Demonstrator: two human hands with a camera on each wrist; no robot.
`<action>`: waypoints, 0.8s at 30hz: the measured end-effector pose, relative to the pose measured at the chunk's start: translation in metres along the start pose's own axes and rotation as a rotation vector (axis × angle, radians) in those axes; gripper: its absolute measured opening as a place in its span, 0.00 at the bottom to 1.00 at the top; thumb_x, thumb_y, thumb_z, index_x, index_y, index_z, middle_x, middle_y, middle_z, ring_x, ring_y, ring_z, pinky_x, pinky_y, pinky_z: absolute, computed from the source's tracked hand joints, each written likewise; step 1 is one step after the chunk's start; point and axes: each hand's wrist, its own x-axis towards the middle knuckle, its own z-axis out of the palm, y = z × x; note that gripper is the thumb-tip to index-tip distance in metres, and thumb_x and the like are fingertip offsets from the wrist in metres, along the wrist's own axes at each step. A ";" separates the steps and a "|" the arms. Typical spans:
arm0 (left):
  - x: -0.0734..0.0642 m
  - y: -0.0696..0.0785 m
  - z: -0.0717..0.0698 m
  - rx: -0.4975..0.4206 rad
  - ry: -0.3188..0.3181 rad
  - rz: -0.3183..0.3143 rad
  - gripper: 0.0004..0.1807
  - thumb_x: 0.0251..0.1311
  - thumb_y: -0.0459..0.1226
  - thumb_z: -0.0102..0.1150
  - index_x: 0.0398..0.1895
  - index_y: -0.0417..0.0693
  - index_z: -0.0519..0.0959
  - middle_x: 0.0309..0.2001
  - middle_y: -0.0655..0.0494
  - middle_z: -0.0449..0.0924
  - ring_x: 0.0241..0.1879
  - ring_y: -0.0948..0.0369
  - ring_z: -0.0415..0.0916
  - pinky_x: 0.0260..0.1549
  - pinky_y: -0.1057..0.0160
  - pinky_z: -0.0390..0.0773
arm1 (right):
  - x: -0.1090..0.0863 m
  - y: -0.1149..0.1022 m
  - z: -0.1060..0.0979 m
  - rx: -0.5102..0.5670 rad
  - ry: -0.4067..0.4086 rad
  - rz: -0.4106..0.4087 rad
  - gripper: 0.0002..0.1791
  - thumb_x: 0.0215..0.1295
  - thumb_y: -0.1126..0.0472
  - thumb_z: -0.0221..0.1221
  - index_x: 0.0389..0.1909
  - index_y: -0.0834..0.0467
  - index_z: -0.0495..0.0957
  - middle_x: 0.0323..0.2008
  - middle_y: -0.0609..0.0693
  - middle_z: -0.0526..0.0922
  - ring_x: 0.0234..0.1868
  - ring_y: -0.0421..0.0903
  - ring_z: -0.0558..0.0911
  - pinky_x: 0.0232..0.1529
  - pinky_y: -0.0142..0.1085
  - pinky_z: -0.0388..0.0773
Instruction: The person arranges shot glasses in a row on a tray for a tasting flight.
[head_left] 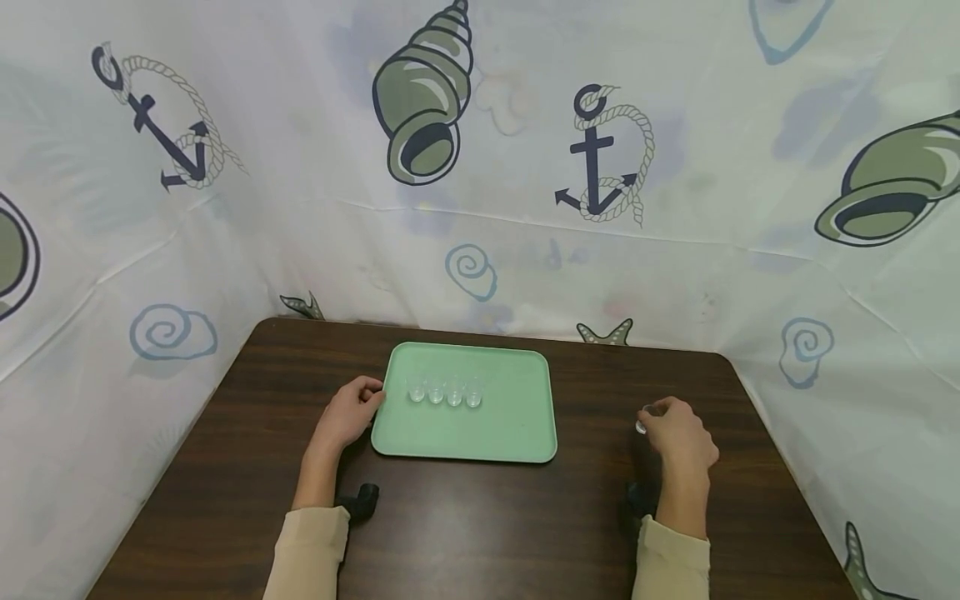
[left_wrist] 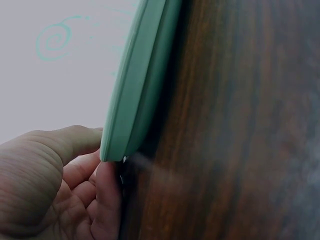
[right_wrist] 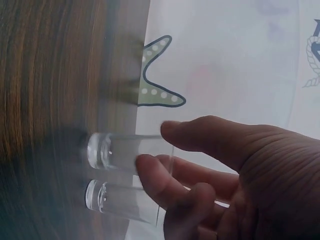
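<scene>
My left hand (head_left: 349,414) grips the left rim of a mint-green tray (head_left: 517,417). In the left wrist view the thumb lies on top of the tray's rim (left_wrist: 131,100) and the fingers are curled beneath it. Several small clear shot glasses (head_left: 454,395) stand in a row on the tray, left of its middle. Off to the right of the tray, my right hand (head_left: 678,431) pinches a clear shot glass (right_wrist: 125,152) near its rim with thumb and index finger. A second shot glass (right_wrist: 122,200) is close beside it, partly behind the fingers.
The dark wood table (head_left: 450,533) has rounded far corners. A pale curtain (head_left: 517,275) printed with anchors and shells hangs behind and along both sides. A black strap mount (head_left: 364,502) juts from the left wrist.
</scene>
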 end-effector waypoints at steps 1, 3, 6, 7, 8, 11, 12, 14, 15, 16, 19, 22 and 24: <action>0.000 0.000 0.000 0.001 -0.002 0.001 0.23 0.84 0.44 0.52 0.71 0.40 0.75 0.49 0.43 0.81 0.39 0.54 0.81 0.40 0.55 0.82 | -0.001 -0.001 0.001 0.001 0.011 0.001 0.31 0.79 0.42 0.57 0.72 0.58 0.73 0.54 0.64 0.87 0.45 0.63 0.85 0.44 0.59 0.75; -0.001 -0.002 0.000 0.004 -0.004 0.002 0.23 0.84 0.44 0.52 0.71 0.40 0.75 0.49 0.43 0.81 0.39 0.54 0.81 0.40 0.55 0.82 | -0.003 -0.002 0.002 0.006 0.029 0.002 0.31 0.79 0.42 0.56 0.72 0.58 0.73 0.60 0.67 0.84 0.48 0.65 0.85 0.45 0.60 0.76; -0.001 -0.003 -0.001 0.009 -0.004 0.002 0.23 0.84 0.44 0.52 0.71 0.40 0.75 0.49 0.44 0.81 0.39 0.55 0.81 0.40 0.56 0.82 | -0.007 -0.006 0.004 0.012 0.050 -0.005 0.32 0.78 0.42 0.56 0.73 0.57 0.73 0.63 0.68 0.82 0.47 0.65 0.85 0.44 0.59 0.76; -0.002 -0.003 -0.001 0.011 -0.004 0.002 0.23 0.84 0.44 0.52 0.71 0.40 0.75 0.49 0.44 0.81 0.39 0.55 0.81 0.40 0.56 0.82 | -0.008 -0.008 0.005 0.015 0.056 -0.010 0.32 0.78 0.42 0.55 0.74 0.57 0.73 0.64 0.68 0.82 0.47 0.64 0.85 0.44 0.59 0.76; -0.002 -0.004 -0.001 0.011 -0.004 0.003 0.23 0.84 0.44 0.52 0.71 0.41 0.75 0.49 0.44 0.81 0.39 0.55 0.81 0.40 0.56 0.82 | -0.009 -0.009 0.006 0.019 0.064 -0.015 0.33 0.78 0.42 0.55 0.74 0.57 0.73 0.63 0.68 0.82 0.46 0.64 0.85 0.43 0.58 0.75; -0.002 -0.004 -0.002 0.010 -0.006 0.007 0.23 0.84 0.44 0.53 0.71 0.40 0.76 0.49 0.45 0.81 0.39 0.55 0.81 0.39 0.57 0.81 | -0.014 -0.015 0.007 0.023 0.084 -0.027 0.33 0.77 0.41 0.55 0.74 0.56 0.73 0.63 0.68 0.82 0.46 0.64 0.85 0.43 0.58 0.76; -0.003 -0.004 -0.003 0.010 -0.008 0.009 0.23 0.84 0.44 0.53 0.71 0.40 0.76 0.49 0.45 0.81 0.39 0.55 0.81 0.39 0.57 0.81 | -0.016 -0.017 0.008 0.025 0.088 -0.031 0.33 0.77 0.41 0.55 0.74 0.57 0.73 0.64 0.68 0.82 0.46 0.64 0.85 0.43 0.59 0.76; -0.003 -0.004 -0.003 0.008 -0.012 0.013 0.23 0.84 0.44 0.53 0.71 0.40 0.75 0.48 0.44 0.81 0.39 0.55 0.81 0.39 0.57 0.81 | -0.019 -0.021 0.008 0.026 0.097 -0.033 0.33 0.77 0.41 0.55 0.74 0.56 0.73 0.65 0.68 0.81 0.47 0.65 0.86 0.45 0.60 0.76; -0.003 -0.004 -0.004 0.009 -0.012 0.013 0.23 0.84 0.44 0.53 0.71 0.40 0.76 0.49 0.44 0.81 0.38 0.55 0.81 0.38 0.57 0.80 | -0.021 -0.023 0.008 0.026 0.100 -0.034 0.33 0.77 0.41 0.55 0.75 0.56 0.73 0.65 0.68 0.81 0.48 0.66 0.85 0.45 0.60 0.76; -0.003 -0.004 -0.004 0.011 -0.012 0.015 0.23 0.84 0.44 0.53 0.71 0.40 0.76 0.49 0.44 0.81 0.38 0.55 0.81 0.38 0.57 0.80 | -0.022 -0.026 0.009 0.026 0.105 -0.038 0.33 0.77 0.41 0.54 0.75 0.56 0.74 0.65 0.67 0.81 0.48 0.66 0.86 0.45 0.60 0.76; -0.004 -0.006 -0.004 0.017 -0.009 0.016 0.23 0.84 0.44 0.53 0.71 0.41 0.76 0.49 0.45 0.81 0.38 0.55 0.81 0.38 0.57 0.79 | -0.026 -0.034 0.009 0.024 0.127 -0.066 0.33 0.77 0.41 0.54 0.74 0.54 0.74 0.65 0.66 0.82 0.48 0.67 0.85 0.45 0.61 0.77; -0.003 -0.008 -0.005 0.018 -0.008 0.018 0.23 0.83 0.45 0.53 0.71 0.41 0.76 0.49 0.45 0.81 0.39 0.55 0.80 0.38 0.57 0.79 | -0.028 -0.043 0.012 0.026 0.149 -0.111 0.32 0.77 0.40 0.54 0.74 0.52 0.75 0.64 0.65 0.83 0.47 0.68 0.85 0.46 0.62 0.77; -0.004 -0.008 -0.006 0.013 -0.008 0.018 0.23 0.83 0.45 0.53 0.71 0.41 0.76 0.49 0.45 0.81 0.39 0.55 0.80 0.38 0.57 0.79 | -0.031 -0.050 0.016 0.024 0.157 -0.141 0.31 0.77 0.40 0.54 0.73 0.52 0.76 0.63 0.64 0.84 0.47 0.68 0.86 0.48 0.64 0.76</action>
